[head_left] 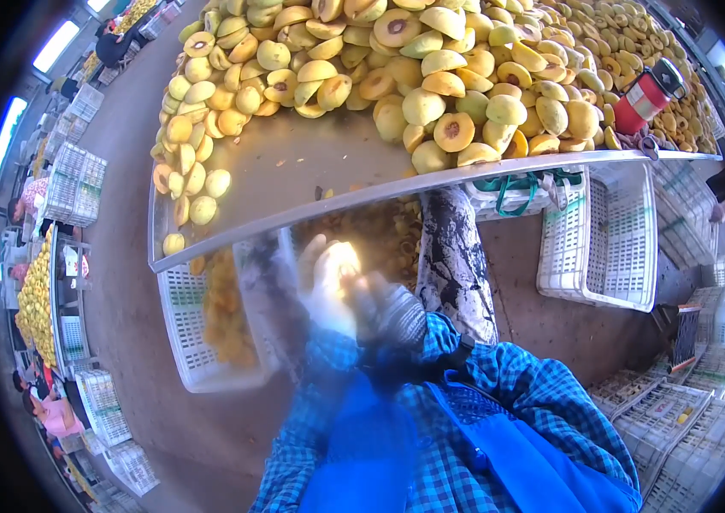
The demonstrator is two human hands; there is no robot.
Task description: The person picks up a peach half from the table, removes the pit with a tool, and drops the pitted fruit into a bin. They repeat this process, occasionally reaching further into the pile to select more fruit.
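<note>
My left hand [330, 282] and my right hand [388, 308] are close together in front of my blue apron, just below the edge of a metal table [298, 160]. Glare and blur cover the fingers, and whatever lies between them cannot be made out. A knitted grey-and-white cuff or glove shows at my right hand. Halved yellow peaches [394, 29] are heaped on the table, many cut side up with brown centres showing. Under my hands, between my knees, a container of small yellow-brown pieces [375, 231] is partly visible.
A white plastic crate [189, 333] holding yellow pieces stands at lower left; another crate [619, 237] stands at right. A red bottle [641, 102] is on the table by its edge. Stacked crates [664, 410] fill the lower right. People [58, 413] sit at tables far left.
</note>
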